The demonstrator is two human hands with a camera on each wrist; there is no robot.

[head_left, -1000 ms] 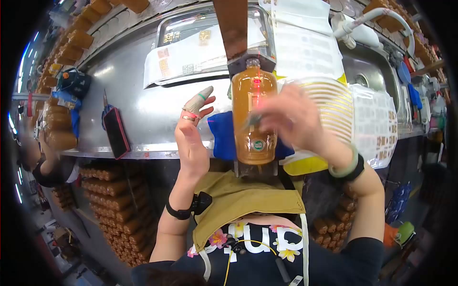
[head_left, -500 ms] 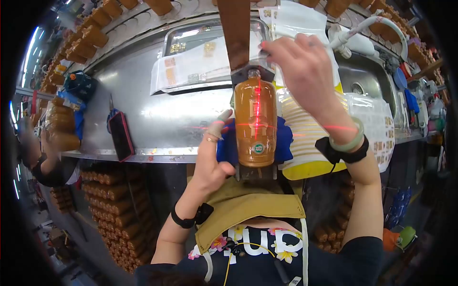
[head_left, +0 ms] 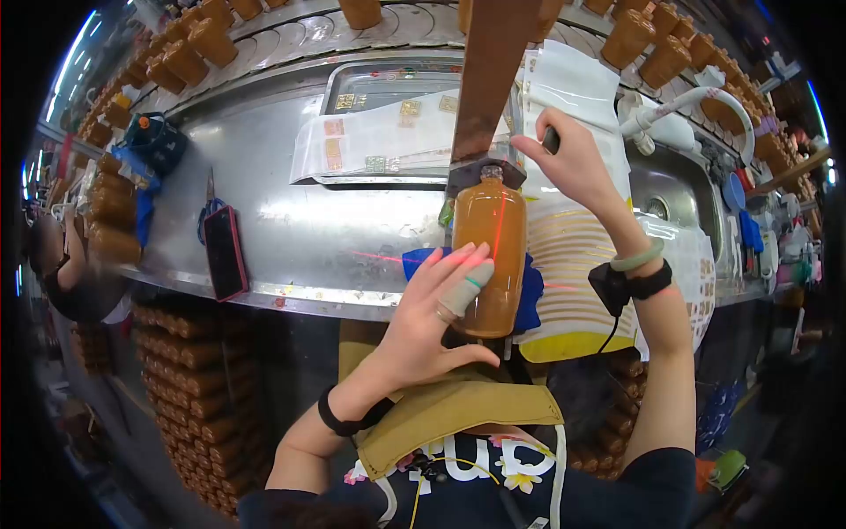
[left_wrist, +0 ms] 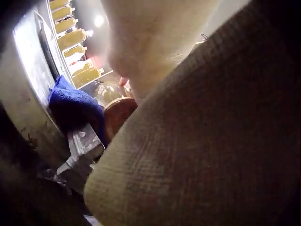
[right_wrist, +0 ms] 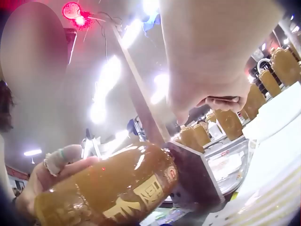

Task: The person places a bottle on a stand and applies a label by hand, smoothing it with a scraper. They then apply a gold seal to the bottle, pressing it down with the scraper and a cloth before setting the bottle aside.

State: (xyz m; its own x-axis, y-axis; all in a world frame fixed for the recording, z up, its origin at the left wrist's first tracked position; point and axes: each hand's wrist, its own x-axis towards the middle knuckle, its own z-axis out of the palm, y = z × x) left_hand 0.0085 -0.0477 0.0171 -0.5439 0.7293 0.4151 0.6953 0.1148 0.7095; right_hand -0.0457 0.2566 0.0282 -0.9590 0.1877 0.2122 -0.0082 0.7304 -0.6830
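Note:
In the head view an amber-brown bottle (head_left: pixel 489 220) lies on its back in a dark cradle, neck away from the body, its upper face plain. My left hand (head_left: pixel 423 331) rests on its lower left part with fairly straight, spread fingers, one wrapped in a pale cover; the thumb lies by the base. Gold characters show on the side of the bottle (right_wrist: pixel 127 188) in the right wrist view. Up and right of the neck, my right hand (head_left: pixel 577 167) curls round a small dark object (head_left: pixel 551 139). A blue cloth (head_left: pixel 531 295) lies under the bottle.
Sheets of gold stickers (head_left: pixel 392 128) lie on a metal tray behind left, and a striped sheet (head_left: pixel 573 273) lies to the right. A phone (head_left: pixel 226 254) and scissors (head_left: pixel 211 207) are at left. A brown post (head_left: pixel 493 70) stands behind the bottle; a sink (head_left: pixel 674 189) is at right.
The bottle has turned, taking its label and green mark off the upper face. My left hand has moved right onto it. My right hand has gone from over the bottle to up and right.

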